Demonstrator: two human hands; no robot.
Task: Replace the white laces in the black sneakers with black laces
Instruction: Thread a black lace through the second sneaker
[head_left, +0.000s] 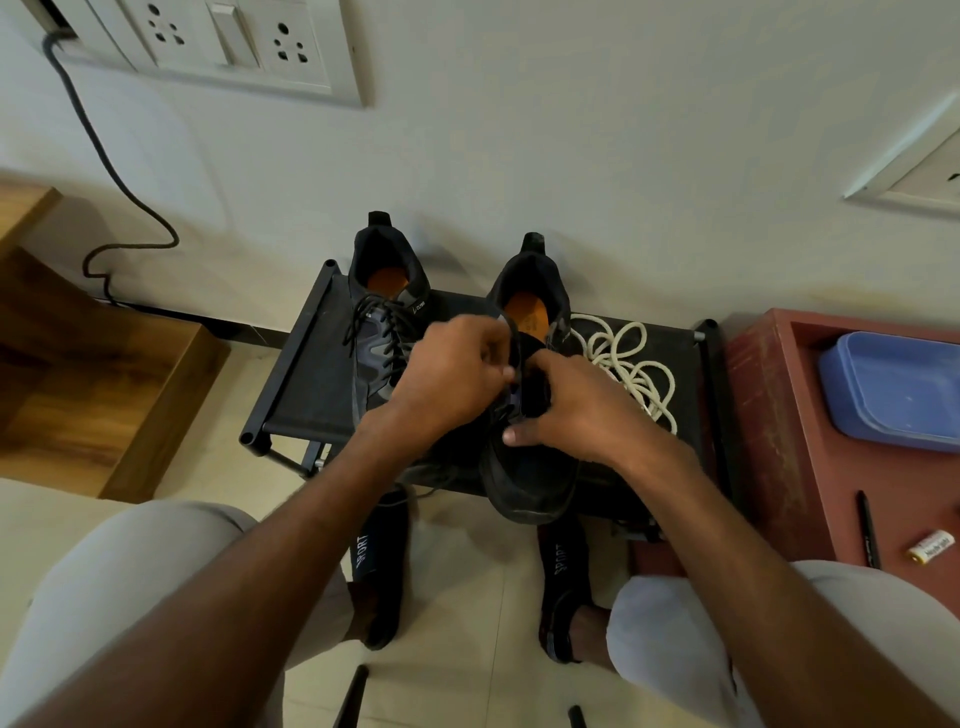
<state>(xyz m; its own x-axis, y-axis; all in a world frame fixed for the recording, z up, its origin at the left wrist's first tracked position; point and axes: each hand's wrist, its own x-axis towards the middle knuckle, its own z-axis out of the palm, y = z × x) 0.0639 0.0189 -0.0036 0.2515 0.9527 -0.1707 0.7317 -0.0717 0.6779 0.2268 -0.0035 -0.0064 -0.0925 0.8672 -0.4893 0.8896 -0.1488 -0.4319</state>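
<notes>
The small black rack (291, 384) stands against the wall, its left corner post and right rail bare, with open tile floor to its left before the wooden step (104, 374). On its right a red cabinet (779, 415) sits close against it, carrying a blue tub (893, 389), a pen (868, 530) and a small battery (932, 546). A dark cable (114, 171) hangs down the wall from the socket plate (208, 47).

Two black sneakers rest on the rack, heels to the wall. The left sneaker (382, 332) is already threaded with a black lace and sits clear of both hands. The right sneaker (524, 467) lies under the hands, its toe overhanging the rack's front edge. The left hand (452, 379) has its fingers curled, pinching a black lace (511, 338) above the tongue. The right hand (576, 410) grips the sneaker's upper, thumb stretched along its side. The white laces (634, 369) lie in a loose heap just beside the right hand.
</notes>
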